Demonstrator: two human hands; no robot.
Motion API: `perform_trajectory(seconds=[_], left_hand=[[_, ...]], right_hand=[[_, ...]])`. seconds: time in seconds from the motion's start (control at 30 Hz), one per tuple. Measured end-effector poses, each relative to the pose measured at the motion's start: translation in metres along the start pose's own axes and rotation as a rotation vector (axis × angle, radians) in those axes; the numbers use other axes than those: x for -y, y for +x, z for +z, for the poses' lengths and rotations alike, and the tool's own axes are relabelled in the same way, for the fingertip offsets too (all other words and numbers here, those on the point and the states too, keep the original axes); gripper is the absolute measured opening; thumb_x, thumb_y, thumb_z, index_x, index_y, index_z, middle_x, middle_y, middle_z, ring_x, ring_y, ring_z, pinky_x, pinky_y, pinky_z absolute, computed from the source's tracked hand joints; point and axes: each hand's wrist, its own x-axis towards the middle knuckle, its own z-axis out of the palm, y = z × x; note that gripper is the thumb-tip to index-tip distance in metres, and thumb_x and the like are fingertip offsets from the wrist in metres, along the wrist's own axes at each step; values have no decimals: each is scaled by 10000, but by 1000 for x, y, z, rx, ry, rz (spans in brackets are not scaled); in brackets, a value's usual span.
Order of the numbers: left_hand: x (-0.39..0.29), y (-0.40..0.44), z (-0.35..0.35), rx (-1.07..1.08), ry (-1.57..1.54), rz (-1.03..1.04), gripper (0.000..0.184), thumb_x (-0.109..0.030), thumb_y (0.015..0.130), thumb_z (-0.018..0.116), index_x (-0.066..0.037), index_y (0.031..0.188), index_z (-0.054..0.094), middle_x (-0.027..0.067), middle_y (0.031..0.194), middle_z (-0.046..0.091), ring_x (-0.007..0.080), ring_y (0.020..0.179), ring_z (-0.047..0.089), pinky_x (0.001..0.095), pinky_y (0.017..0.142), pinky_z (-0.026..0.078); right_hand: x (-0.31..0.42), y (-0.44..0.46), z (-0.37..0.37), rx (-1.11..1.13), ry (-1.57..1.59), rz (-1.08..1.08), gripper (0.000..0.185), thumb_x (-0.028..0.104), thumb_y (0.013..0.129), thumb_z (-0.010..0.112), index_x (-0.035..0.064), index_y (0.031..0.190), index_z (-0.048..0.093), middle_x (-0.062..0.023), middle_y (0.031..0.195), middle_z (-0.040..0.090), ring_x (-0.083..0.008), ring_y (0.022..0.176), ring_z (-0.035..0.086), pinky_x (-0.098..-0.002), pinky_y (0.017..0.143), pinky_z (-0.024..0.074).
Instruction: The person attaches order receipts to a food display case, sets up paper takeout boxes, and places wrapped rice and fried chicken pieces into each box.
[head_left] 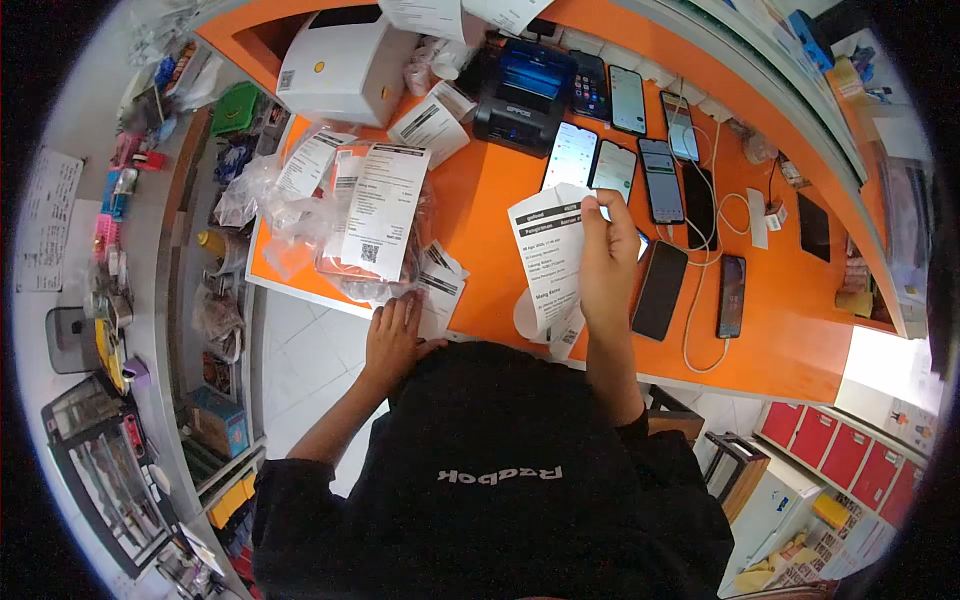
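Observation:
My right hand [610, 262] pinches a long printed receipt [548, 245] by its upper right corner, raised over the orange desk. The lower end of this paper curls near the desk's front edge. At the left, my left hand [393, 338] lies with fingers stretched out at the front edge, by some loose receipts [440, 282]. Just beyond it sits a clear plastic-wrapped package [328, 225] with another printed receipt [385, 205] on top. A small black receipt printer [510, 125] stands behind the held paper.
Several phones lie across the right of the orange desk [790, 340], among them a dark phone [660, 290] beside my right wrist. A white charging cable [712, 262] winds between them. At the back left stands a white label printer [345, 75]. Packed shelves [215, 330] run along the left.

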Motion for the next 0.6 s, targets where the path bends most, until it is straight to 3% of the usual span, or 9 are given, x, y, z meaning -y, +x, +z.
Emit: perform_trajectory(seconds=[0.17, 0.27, 0.37, 0.47, 0.57, 0.6], left_hand=[[-11, 2, 6, -118, 64, 61, 854, -607, 702, 627, -38, 1311, 445, 200, 1231, 464, 357, 1107, 452, 436, 893, 382], [-14, 1, 5, -53, 93, -87, 843, -596, 709, 640, -50, 1320, 442, 214, 1252, 454, 364, 1134, 444, 437, 917, 374], [-16, 12, -26, 90, -98, -90, 786, -573, 723, 652, -42, 1280, 491, 220, 1254, 459, 367, 1164, 437, 426, 927, 371], [-40, 40, -71, -159, -993, 166, 554, -448, 822, 633, -12, 1160, 585, 197, 1217, 481, 326, 1131, 450, 401, 905, 368], [-66, 79, -103, -226, -1164, 233, 375, -302, 908, 579, 21, 1098, 604, 141, 1071, 555, 203, 977, 527, 324, 788, 417], [-69, 92, -111, -231, -1198, 135, 328, -263, 927, 556, 28, 1068, 610, 103, 998, 573, 144, 895, 532, 281, 725, 424]], right_hand=[[-4, -2, 7, 2, -42, -30, 175, 173, 975, 458, 28, 906, 528, 8, 643, 513, -29, 571, 436, -207, 512, 340], [-3, -4, 6, -18, -88, -53, 183, 182, 976, 458, 24, 915, 528, -1, 638, 515, -34, 564, 439, -217, 504, 345], [-1, -5, 1, 5, -132, -38, 201, 203, 979, 457, 24, 928, 532, -7, 639, 518, -38, 555, 434, -231, 494, 348], [-2, -6, 5, 84, -152, -60, 217, 233, 974, 469, 23, 967, 523, -22, 645, 548, -58, 586, 518, -241, 503, 387], [2, -12, 21, 150, -75, 91, 287, 244, 927, 564, 31, 1099, 476, -86, 774, 629, -127, 738, 619, -257, 625, 465], [-6, -12, 23, 143, -92, -89, 416, 240, 890, 618, 42, 1188, 405, -129, 874, 637, -167, 829, 626, -279, 704, 475]])
